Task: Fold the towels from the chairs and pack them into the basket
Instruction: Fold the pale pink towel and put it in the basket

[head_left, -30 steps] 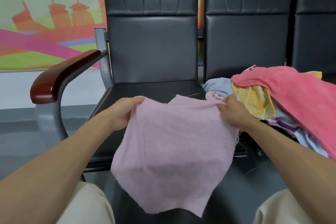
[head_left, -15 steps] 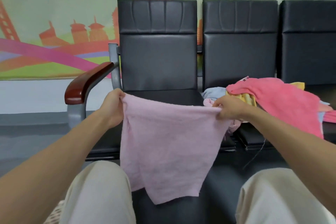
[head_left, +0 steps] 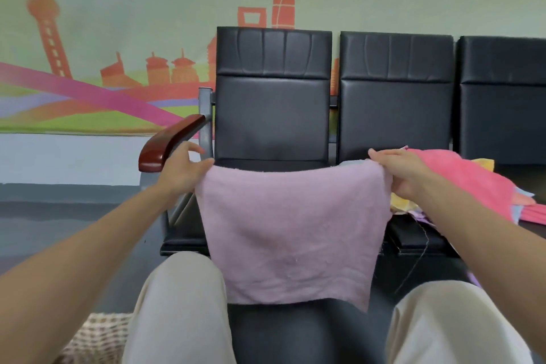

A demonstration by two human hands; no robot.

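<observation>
A pale pink towel (head_left: pixel 292 233) hangs spread in front of the black chairs. My left hand (head_left: pixel 184 170) pinches its upper left corner and my right hand (head_left: pixel 399 171) pinches its upper right corner, so the top edge is stretched level. Its lower edge hangs between my knees. A heap of towels (head_left: pixel 484 186), with a bright pink one on top and yellow and blue ones under it, lies on the middle chair seat to the right. A woven basket (head_left: pixel 97 337) shows at the lower left on the floor, partly hidden by my left arm and leg.
A row of three black padded chairs (head_left: pixel 273 115) stands against a wall with a coloured skyline mural. A wooden armrest (head_left: pixel 168 142) sticks out at the left end, just beside my left hand. The floor is dark grey.
Both hands have lifted the pink towel and pulled its top edge straight and wide. My view has tilted up and back, bringing my knees and the basket into view.
</observation>
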